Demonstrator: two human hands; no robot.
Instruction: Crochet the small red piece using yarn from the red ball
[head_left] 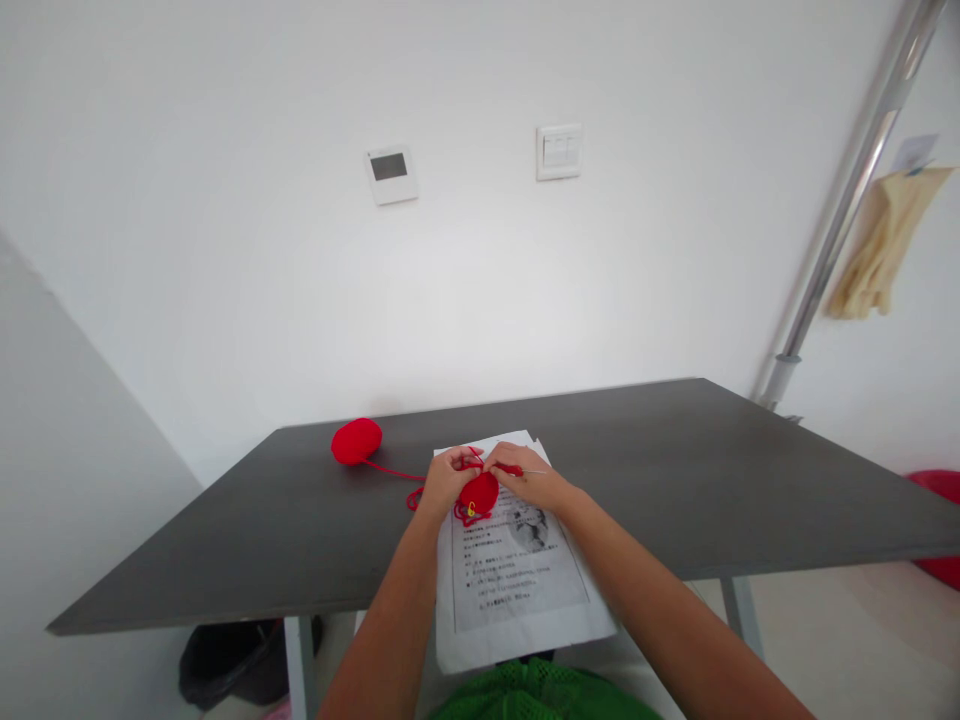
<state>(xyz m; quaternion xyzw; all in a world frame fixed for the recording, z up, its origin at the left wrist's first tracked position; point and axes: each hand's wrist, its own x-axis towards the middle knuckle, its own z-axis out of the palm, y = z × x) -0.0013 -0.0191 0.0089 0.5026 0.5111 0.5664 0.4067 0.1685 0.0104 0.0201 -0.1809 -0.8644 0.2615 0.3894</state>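
Observation:
My left hand [448, 478] pinches a small round red crochet piece [478, 492] with a yellow stitch marker at its lower edge. My right hand [529, 478] grips a crochet hook with a red handle [510, 468], its metal tip pointing right. Both hands hover over a printed instruction sheet [517, 575] lying on the dark grey table [675, 470]. A red strand runs from the piece to a red ball of yarn [357, 441] on the table at the far left.
A white wall with a light switch [559, 151] and a small panel [391, 174] stands behind the table. A metal pole [847, 205] rises at right. Green mesh [536, 695] lies below the near edge, and a dark bag [232, 660] sits under the table.

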